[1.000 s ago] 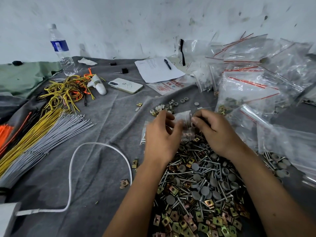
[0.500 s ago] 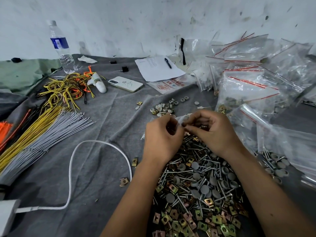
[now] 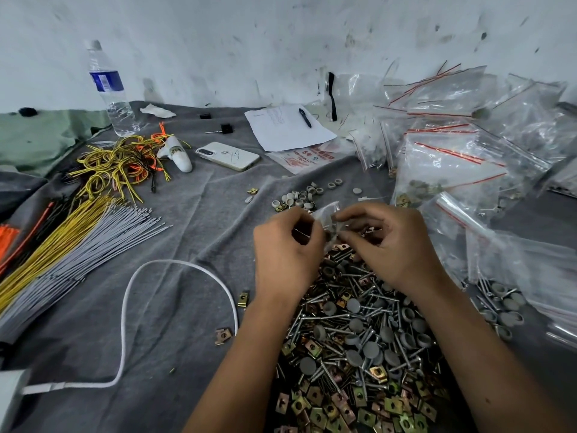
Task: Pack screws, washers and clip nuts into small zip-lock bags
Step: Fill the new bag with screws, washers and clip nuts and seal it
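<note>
A big heap of screws, grey washers and brass clip nuts [image 3: 359, 348] lies on the grey cloth in front of me. Just above its far edge, my left hand [image 3: 285, 254] and my right hand [image 3: 396, 245] both pinch a small clear zip-lock bag [image 3: 327, 217] between curled fingers. Most of the bag is hidden behind my fingers, and I cannot see what it holds. A smaller group of white washers [image 3: 296, 198] sits just beyond my hands.
Filled and empty zip-lock bags [image 3: 468, 157] pile up at the right. Wire bundles [image 3: 71, 245] lie at the left, a white cord [image 3: 131, 307] loops in the middle. A phone [image 3: 228, 156], paper with pen [image 3: 284, 126] and a water bottle [image 3: 109, 92] stand farther back.
My hands have drawn closer together over the bag. The bag, spread flat between them a second ago, is now bunched up under my fingertips.
</note>
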Demonstrator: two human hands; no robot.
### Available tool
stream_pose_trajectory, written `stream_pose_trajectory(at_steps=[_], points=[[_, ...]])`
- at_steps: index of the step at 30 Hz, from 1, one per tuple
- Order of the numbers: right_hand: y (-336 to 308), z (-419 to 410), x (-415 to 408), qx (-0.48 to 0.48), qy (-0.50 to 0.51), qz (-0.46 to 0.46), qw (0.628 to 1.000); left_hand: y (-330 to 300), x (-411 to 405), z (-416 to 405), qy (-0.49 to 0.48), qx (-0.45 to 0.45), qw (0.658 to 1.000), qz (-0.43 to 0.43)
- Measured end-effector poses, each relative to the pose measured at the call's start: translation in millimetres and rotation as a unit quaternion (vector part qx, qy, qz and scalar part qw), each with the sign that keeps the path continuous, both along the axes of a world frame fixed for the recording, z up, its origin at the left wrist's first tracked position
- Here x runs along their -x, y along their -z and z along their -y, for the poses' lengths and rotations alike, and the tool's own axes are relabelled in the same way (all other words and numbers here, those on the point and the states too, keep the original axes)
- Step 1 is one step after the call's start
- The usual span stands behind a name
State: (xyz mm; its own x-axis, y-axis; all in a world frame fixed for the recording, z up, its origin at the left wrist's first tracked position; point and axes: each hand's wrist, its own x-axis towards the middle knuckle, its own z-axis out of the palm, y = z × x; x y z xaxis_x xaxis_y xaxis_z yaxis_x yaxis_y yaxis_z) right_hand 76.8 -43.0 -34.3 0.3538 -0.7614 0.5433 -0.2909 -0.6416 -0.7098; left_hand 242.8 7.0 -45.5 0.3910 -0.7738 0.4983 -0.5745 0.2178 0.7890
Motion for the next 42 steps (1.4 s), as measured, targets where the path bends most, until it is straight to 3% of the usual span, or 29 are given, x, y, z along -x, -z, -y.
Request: stream_pose_trajectory(at_steps=[3, 7, 9, 12, 17, 24, 29, 32, 35, 38, 42], points=[[-4.6, -1.6, 2.9, 0.042, 0.002, -0.013, 0.999, -3.8, -2.0, -1.4, -0.03, 0.029, 0.999, -0.026], [2.4, 0.4, -0.6, 0.026, -0.041, -0.259, 0.965, -9.6, -2.7, -5.0, -0.061, 0.061, 0.99, -0.113], [6.6, 1.8, -3.8, 0.004, -0.068, -0.316, 0.946, -10.1, -3.0, -4.4, -0.059, 0.056, 0.986, -0.143], [4.3, 1.9, -2.4, -0.006, -0.074, -0.283, 0.956, -10.1, -2.2, -3.3, -0.035, 0.028, 0.986, -0.159], [1.8, 5.9, 4.0, -0.004, -0.06, -0.218, 0.974, -6.9, -2.2, -3.1, -0.008, -0.039, 0.992, -0.116], [-8.7, 1.1, 6.0, 0.06, 0.011, -0.004, 0.998, -2.8, 0.1, -1.3, 0.007, -0.038, 0.996, -0.076], [-2.2, -0.6, -1.7, 0.104, 0.033, -0.091, 0.99, 1.4, 3.4, 1.1, 0.014, -0.013, 0.999, -0.049], [-2.3, 0.0, -1.2, 0.093, 0.074, -0.069, 0.991, 3.2, 3.5, 2.0, 0.013, -0.012, 0.999, -0.045], [-5.6, -0.4, 0.2, 0.103, 0.039, -0.059, 0.992, 2.5, 3.0, 1.5, 0.002, -0.011, 0.998, -0.067], [-3.3, -2.7, -3.8, 0.046, -0.018, -0.109, 0.993, 1.8, 1.7, 0.9, 0.0, -0.018, 0.993, -0.115], [2.7, 0.4, -6.9, 0.028, 0.007, -0.14, 0.99, -0.9, -1.9, 0.8, 0.023, -0.021, 0.981, -0.191]])
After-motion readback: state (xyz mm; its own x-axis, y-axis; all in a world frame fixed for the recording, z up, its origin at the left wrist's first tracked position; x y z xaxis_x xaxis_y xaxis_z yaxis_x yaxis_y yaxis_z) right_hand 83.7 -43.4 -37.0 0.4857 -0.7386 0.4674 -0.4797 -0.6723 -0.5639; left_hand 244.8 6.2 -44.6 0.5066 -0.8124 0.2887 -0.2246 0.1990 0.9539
